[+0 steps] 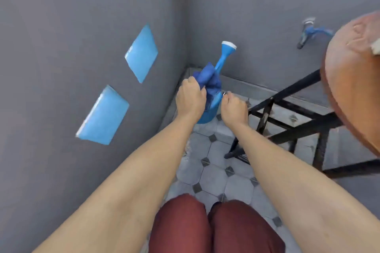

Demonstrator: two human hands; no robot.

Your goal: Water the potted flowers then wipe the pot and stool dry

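Note:
A light blue watering can [221, 61] with a white-tipped spout stands on the tiled floor in the corner of two grey walls. A dark blue cloth [207, 77] lies bunched on top of it. My left hand [190, 98] is closed on the cloth. My right hand [234, 109] is curled beside the can's body, fingers hidden, and what it grips I cannot tell. A terracotta pot [349, 80] fills the right edge on a black metal stool [292, 117]. The flowers are out of view.
A wall tap with a blue handle [314, 32] sticks out at the upper right. Two blue tiles [141, 53] are set in the left wall. The floor has grey octagonal tiles [218, 170]. My knees in red trousers [216, 226] are at the bottom.

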